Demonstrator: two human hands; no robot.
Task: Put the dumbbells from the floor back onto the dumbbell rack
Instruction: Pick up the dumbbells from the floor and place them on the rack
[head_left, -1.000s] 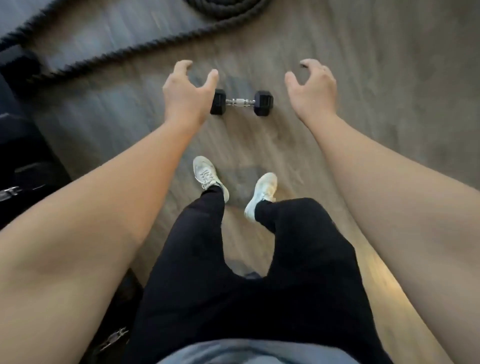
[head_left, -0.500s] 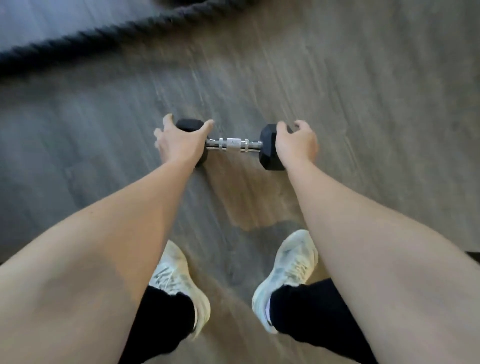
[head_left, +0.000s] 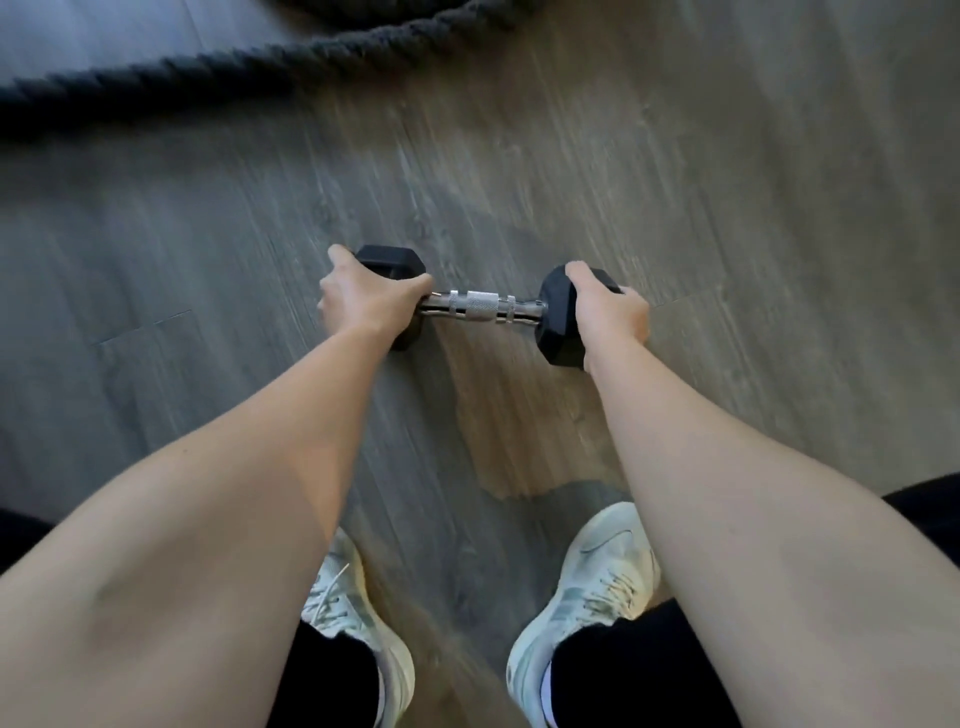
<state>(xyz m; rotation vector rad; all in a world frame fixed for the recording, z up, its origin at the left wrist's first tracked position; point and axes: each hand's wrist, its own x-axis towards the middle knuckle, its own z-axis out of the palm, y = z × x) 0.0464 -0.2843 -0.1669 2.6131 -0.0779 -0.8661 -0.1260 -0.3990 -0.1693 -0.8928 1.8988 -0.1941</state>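
A black hex dumbbell (head_left: 480, 306) with a knurled chrome handle lies crosswise over the grey wood floor in front of my feet. My left hand (head_left: 371, 301) is wrapped over its left head, the thumb resting by the handle's end. My right hand (head_left: 608, 317) clasps the right head from above, fingers curled over its far side. I cannot tell whether the dumbbell touches the floor or is just off it. The dumbbell rack is out of view.
A thick black battle rope (head_left: 208, 78) runs across the floor at the top of the view. My white trainers (head_left: 587, 587) stand close behind the dumbbell. Grey wood planks (head_left: 779, 208) stretch to the right and left.
Both hands went from spread above the dumbbell to closed on its two heads. The camera dropped closer to the floor as I bent down.
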